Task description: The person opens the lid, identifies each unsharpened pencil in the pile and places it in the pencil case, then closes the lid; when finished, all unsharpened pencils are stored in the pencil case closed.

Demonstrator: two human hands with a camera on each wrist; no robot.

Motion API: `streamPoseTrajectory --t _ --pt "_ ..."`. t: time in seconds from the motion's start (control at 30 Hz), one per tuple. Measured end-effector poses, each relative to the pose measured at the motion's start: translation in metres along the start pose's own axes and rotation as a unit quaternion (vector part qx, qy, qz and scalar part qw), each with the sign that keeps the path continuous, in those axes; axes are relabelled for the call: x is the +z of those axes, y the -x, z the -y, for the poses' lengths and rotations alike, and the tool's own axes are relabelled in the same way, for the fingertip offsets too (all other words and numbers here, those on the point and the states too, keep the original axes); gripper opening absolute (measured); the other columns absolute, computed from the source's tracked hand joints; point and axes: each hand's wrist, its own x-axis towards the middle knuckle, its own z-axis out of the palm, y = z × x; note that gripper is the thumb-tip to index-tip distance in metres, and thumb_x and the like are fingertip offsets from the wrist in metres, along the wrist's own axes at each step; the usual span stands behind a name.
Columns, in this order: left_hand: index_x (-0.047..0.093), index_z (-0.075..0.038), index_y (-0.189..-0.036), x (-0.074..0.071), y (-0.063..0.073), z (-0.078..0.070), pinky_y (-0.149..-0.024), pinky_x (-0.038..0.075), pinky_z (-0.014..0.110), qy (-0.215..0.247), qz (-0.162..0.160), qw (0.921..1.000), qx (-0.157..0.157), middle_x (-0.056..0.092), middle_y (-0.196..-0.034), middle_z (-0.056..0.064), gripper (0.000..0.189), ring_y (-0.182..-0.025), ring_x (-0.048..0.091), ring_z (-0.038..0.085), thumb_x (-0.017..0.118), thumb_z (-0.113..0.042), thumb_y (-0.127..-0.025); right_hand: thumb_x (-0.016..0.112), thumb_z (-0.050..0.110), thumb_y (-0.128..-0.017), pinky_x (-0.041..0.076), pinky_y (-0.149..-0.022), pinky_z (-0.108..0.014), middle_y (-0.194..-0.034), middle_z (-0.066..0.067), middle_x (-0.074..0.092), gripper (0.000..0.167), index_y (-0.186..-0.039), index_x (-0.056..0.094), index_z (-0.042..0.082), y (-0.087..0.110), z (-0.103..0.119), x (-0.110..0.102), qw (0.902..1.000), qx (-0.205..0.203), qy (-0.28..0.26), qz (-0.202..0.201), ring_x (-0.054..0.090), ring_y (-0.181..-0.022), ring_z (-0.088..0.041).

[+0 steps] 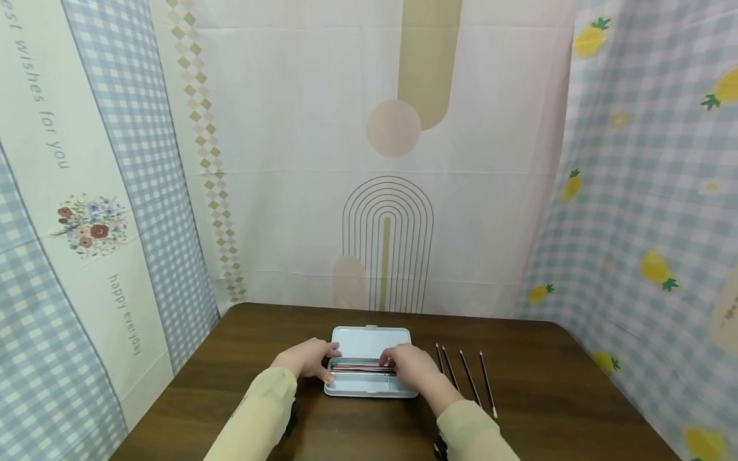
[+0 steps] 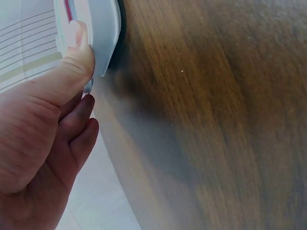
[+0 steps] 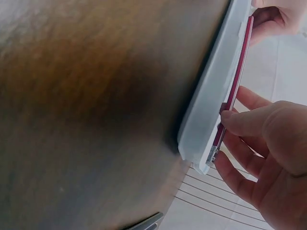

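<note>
An open light-blue pencil case [image 1: 369, 386] lies on the brown table, its lid [image 1: 370, 340] tipped back toward the far side. Several pencils [image 1: 359, 368] rest lengthwise inside it. My left hand [image 1: 304, 357] holds the case's left end, with the thumb on its edge in the left wrist view. At the right part of the case, my right hand [image 1: 412, 366] pinches a red pencil [image 3: 235, 79] between thumb and fingers. The metal band at this pencil's end shows in the right wrist view. Whether other pencils are also in that pinch cannot be told.
Several dark pencils [image 1: 487, 384] lie apart on the table [image 1: 553, 397], to the right of the case. A pale patterned cloth [image 1: 288, 224] hangs behind the table's far edge. Checked cloths [image 1: 651, 192] hang at both sides.
</note>
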Motion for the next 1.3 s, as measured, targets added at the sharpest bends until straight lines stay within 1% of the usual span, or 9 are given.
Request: streamPoseTrajectory --t 0.2,0.5,0.67,0.93,1.13,1.3 --pt "0.072 -0.008 -0.141 0.001 0.000 0.001 -0.121 0.039 0.055 0.006 0.001 1.0000 0.005 0.057 -0.157 0.011 0.062 -0.147 0.049 0.039 0.091 -0.023 -0.083 0.065 -0.009 -0.096 0.061 -0.085 -0.043 -0.099 -0.001 0.077 0.032 -0.104 0.081 0.018 -0.002 0.001 0.004 0.9999 0.011 0.003 -0.003 0.067 -0.089 -0.016" --pt "0.072 -0.009 -0.140 0.001 0.000 0.002 -0.121 0.039 0.055 0.006 -0.002 1.0000 0.000 0.057 -0.158 0.010 0.062 -0.148 0.048 0.038 0.091 -0.023 -0.083 0.068 -0.007 -0.096 0.061 -0.086 -0.044 -0.095 0.002 0.075 0.030 -0.103 0.082 0.019 -0.004 0.000 0.012 1.0000 0.004 -0.002 -0.004 0.065 -0.086 -0.014" --pt "0.072 -0.009 -0.140 0.000 -0.001 0.000 -0.121 0.039 0.055 0.003 0.000 1.0000 0.001 0.057 -0.157 0.010 0.061 -0.147 0.049 0.038 0.092 -0.023 -0.083 0.070 -0.004 -0.097 0.061 -0.089 -0.046 -0.097 0.002 0.076 0.027 -0.105 0.082 0.019 -0.005 0.000 0.011 1.0000 0.007 -0.004 -0.005 0.066 -0.088 -0.015" --pt "0.072 -0.010 -0.140 0.000 -0.002 0.001 -0.121 0.039 0.055 0.010 0.001 1.0000 -0.002 0.057 -0.157 0.010 0.061 -0.148 0.048 0.038 0.092 -0.022 -0.083 0.069 -0.005 -0.098 0.060 -0.089 -0.045 -0.097 0.001 0.075 0.028 -0.105 0.082 0.018 -0.005 0.001 0.009 0.9997 0.016 -0.017 0.000 0.064 -0.087 -0.014" --pt "0.073 -0.010 -0.140 0.001 -0.003 0.001 -0.121 0.040 0.054 0.004 0.000 1.0000 -0.003 0.057 -0.158 0.010 0.061 -0.148 0.049 0.037 0.092 -0.022 -0.083 0.066 -0.010 -0.096 0.060 -0.094 -0.047 -0.098 0.002 0.075 0.033 -0.104 0.083 0.017 -0.005 0.000 0.010 0.9991 0.017 -0.039 0.004 0.065 -0.089 -0.016" --pt "0.073 -0.010 -0.140 0.004 -0.005 0.003 -0.120 0.040 0.055 0.003 -0.001 1.0000 0.000 0.057 -0.158 0.010 0.061 -0.147 0.049 0.038 0.092 -0.022 -0.083 0.066 -0.010 -0.096 0.059 -0.095 -0.048 -0.098 0.002 0.076 0.033 -0.104 0.083 0.017 -0.003 -0.002 0.012 0.9990 0.016 -0.040 0.004 0.066 -0.091 -0.016"
